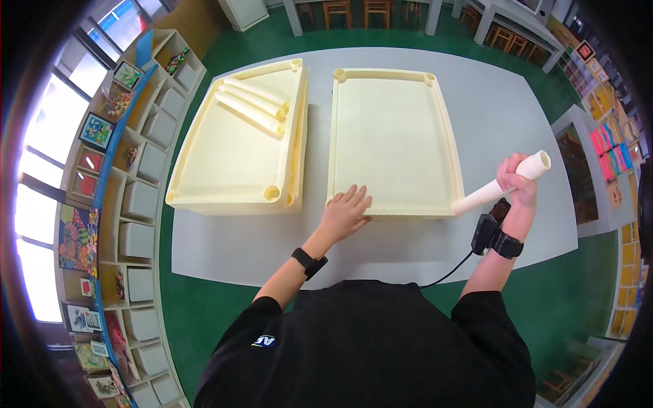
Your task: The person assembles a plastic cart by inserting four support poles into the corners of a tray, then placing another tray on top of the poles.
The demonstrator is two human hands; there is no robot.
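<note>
In front of me a shallow cream plastic tray point(394, 146) lies flat, with round sockets showing at its far corners. My left hand point(345, 209) rests on its near left edge, fingers spread, gripping nothing. My right hand point(518, 182) is wrapped round a cream plastic tube point(484, 195), which slants up to the right. The tube's lower end meets the tray's near right corner; whether it sits inside the socket I cannot tell. To the left is a stack of similar trays point(218, 170), with three loose tubes point(250, 112) lying on top.
Everything stands on a pale grey table point(524, 122) with curved-looking edges. A black device point(484, 233) with a cable point(447, 275) is at my right wrist. White shelves point(139, 251) run along the left side. Tables and wooden chairs point(377, 12) stand beyond.
</note>
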